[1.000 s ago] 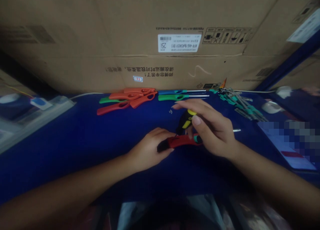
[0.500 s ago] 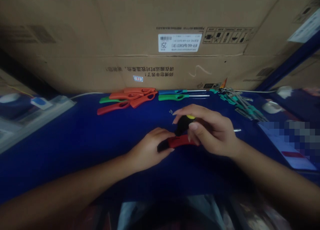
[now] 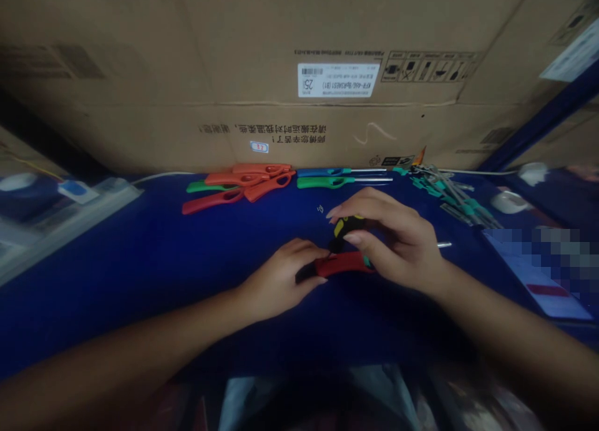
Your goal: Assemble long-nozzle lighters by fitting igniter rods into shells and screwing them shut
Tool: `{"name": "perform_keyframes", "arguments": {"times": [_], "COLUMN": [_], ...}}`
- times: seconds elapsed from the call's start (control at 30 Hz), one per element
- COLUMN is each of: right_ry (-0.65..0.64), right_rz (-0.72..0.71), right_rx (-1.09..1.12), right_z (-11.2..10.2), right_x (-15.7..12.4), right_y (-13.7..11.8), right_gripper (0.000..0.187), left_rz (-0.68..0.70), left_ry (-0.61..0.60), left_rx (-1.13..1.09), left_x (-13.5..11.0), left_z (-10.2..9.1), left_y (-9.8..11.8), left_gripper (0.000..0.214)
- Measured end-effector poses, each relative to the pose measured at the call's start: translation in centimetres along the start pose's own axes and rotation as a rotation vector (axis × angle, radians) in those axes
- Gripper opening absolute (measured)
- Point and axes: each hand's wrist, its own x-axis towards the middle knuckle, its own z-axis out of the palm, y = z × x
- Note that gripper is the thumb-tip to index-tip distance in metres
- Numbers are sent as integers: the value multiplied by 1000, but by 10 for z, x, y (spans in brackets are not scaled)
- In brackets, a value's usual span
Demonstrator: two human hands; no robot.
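Hands met over a red lighter [image 3: 339,264] lying in the middle of a blue table [image 3: 140,256].
Left hand [image 3: 281,278] pinched the lighter's dark near end between thumb and fingers, pressing it to the table. Right hand [image 3: 397,244] was curled around a black and yellow screwdriver [image 3: 344,226], held tilted with its tip down at the lighter. More red and green lighters [image 3: 238,184] lay well apart at the table's far edge, in front of a cardboard box [image 3: 281,75].
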Motion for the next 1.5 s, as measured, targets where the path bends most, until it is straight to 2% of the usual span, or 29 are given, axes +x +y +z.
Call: {"name": "perform_keyframes", "arguments": {"times": [0.13, 0.3, 0.37, 0.43, 0.5, 0.57, 0.7, 0.77, 0.9, 0.97, 1.1, 1.17, 1.37, 1.43, 1.5], "right_ry": [88, -59, -67, 0, 46, 20, -113, -127, 55, 70, -101, -123, 92, 67, -10], "right_rz": [-25, 152, 95, -14, -102, -133, 26, 56, -121, -152, 44, 85, -74, -72, 11], "right_rx": [-118, 171, 148, 4, -119, -139, 56, 100, -195, -267, 12, 102, -187, -180, -65], "right_z": [2, 3, 3, 2, 1, -2, -8, -8, -4, -3, -1, -1, -2, -2, -1], "right_x": [-2, -7, -7, -5, -3, -2, 0, 1, -1, -2, -3, -3, -5, -5, -5], "right_y": [3, 4, 4, 4, 4, 4, 2, 2, 6, 5, 0, 0, 6, 5, 3], "right_gripper": [28, 44, 40, 33, 34, 34, 37, 34, 29, 28, 42, 44, 26, 26, 37], "left_rz": [4, -8, -3, 7, 14, 10, -1, 5, 10, 2, -13, -20, 0, -6, -15], "left_ry": [1, -25, -22, -17, -12, -9, -16, -19, -7, -13, -42, -39, -12, -17, -27], "left_rx": [11, 22, 27, 31, 28, 25, 32, 40, 68, 70, 53, 53, 62, 54, 46], "left_x": [0, 0, 0, 0, 0, 1, 2, 1, 0, 1, 3, 2, 0, 1, 2], "left_z": [0, -2, -1, -1, -1, -1, -2, -2, -1, -1, -3, -3, 0, -1, -2], "left_y": [0, 2, 2, 2, 2, 2, 2, 1, 0, 0, 2, 1, -2, -1, 1], "left_gripper": [31, 32, 32, 32, 32, 31, 26, 27, 33, 32, 30, 30, 34, 32, 30]}}
